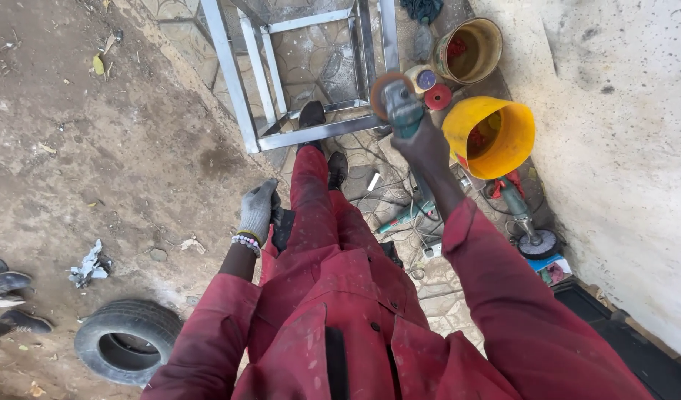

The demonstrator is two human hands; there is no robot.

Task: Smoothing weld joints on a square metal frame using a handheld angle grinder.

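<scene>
My right hand (423, 144) is bare and grips a teal angle grinder (401, 106). Its worn round disc (387, 84) sits right at the near bar of a grey metal frame (318, 132) standing on the paved ground. My left hand (258, 210) wears a grey glove and rests against my left thigh, beside a dark object I cannot make out. I wear red overalls. One dark shoe (311, 116) is planted against the frame's lower bar.
A yellow bucket (492, 136) and a rusty tin can (470, 49) lie by the concrete wall at right. Two more grinders (519, 215) and cables lie on the ground. An old tyre (127, 341) and shoes (7, 283) are at lower left.
</scene>
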